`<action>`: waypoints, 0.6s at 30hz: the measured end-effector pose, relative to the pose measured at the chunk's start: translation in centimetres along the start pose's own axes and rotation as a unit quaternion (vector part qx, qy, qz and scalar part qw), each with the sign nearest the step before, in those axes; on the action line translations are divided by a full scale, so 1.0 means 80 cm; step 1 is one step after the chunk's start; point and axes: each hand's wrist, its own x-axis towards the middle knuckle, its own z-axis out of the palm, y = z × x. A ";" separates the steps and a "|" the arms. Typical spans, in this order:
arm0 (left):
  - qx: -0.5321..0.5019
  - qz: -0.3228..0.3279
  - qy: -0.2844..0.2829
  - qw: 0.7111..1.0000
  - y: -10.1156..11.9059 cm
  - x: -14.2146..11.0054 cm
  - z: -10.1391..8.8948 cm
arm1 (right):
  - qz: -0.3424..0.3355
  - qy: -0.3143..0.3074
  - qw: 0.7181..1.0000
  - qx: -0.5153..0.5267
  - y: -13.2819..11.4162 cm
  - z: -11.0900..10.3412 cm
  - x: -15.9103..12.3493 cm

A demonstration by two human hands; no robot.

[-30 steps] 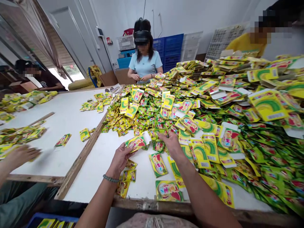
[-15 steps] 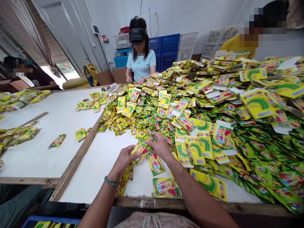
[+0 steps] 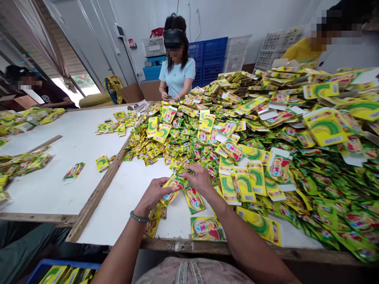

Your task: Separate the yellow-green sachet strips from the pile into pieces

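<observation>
My left hand (image 3: 154,194), with a beaded bracelet at the wrist, pinches a small yellow-green printed box (image 3: 169,193) above the white table (image 3: 133,189). At the far end of this box my right hand (image 3: 201,181) has its fingers closed on a small green sachet (image 3: 182,170). Whether the sachet is partly inside the box I cannot tell. Below the right hand lies another flat printed box (image 3: 194,198). One more box (image 3: 206,228) rests at the table's front edge. Yellow sachets (image 3: 152,225) lie under my left hand.
A big heap of green sachets (image 3: 334,213) and flat boxes (image 3: 245,185) covers the right side. A wooden strip (image 3: 97,189) divides the table. Co-workers sit left, opposite and at the back right. A blue crate (image 3: 44,272) with filled boxes stands below at left.
The view has shifted slightly. Both hands stay together around the box and the sachet, with only small finger movement. The opposite co-worker's head has risen a little.
</observation>
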 end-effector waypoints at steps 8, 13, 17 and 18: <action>-0.089 0.001 0.066 0.994 -0.016 0.001 0.004 | 0.047 -0.051 0.997 0.037 -0.011 0.010 -0.009; -0.126 0.032 0.095 0.987 -0.015 0.000 0.007 | 0.034 -0.031 0.999 0.018 -0.015 0.010 -0.009; -0.165 0.021 0.101 0.981 -0.012 0.000 0.007 | 0.027 -0.052 0.998 0.000 -0.022 0.012 -0.013; -0.172 0.019 0.098 0.980 -0.012 -0.001 0.006 | 0.030 -0.059 0.998 -0.002 -0.023 0.013 -0.014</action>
